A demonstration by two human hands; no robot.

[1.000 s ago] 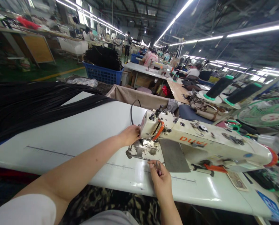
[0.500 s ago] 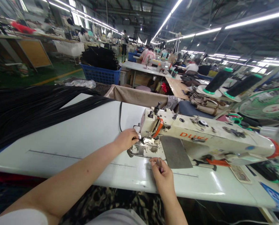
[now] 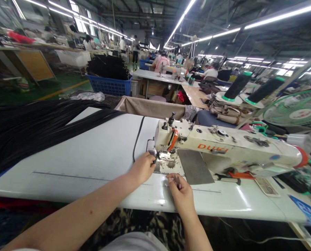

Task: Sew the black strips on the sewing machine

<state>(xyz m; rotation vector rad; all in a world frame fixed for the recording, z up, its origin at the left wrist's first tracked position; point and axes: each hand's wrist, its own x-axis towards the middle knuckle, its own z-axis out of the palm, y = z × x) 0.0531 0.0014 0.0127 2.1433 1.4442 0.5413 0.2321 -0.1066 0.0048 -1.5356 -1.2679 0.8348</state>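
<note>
My left hand is closed on the end of a narrow black strip, just left of the presser foot of a white sewing machine. Behind my fingers, the rest of that strip curves back across the white tabletop. Close to the table's front, my right hand is closed around small thread snips; their dark pointed blades stick up past the fingers. The thumb and forefinger of that hand meet at the tip, and whether they also pinch a thread cannot be made out.
A heap of long black strips covers the table's left rear. Beyond the table stand a beige cloth-lined bin and a blue basket of black pieces. Thread cones and a green fan are at right. Several people sit farther back.
My left hand has drawn slightly toward me, away from the presser foot, with the strip end. The strip behind it has shifted and leans more. My right hand stays in nearly the same place.
</note>
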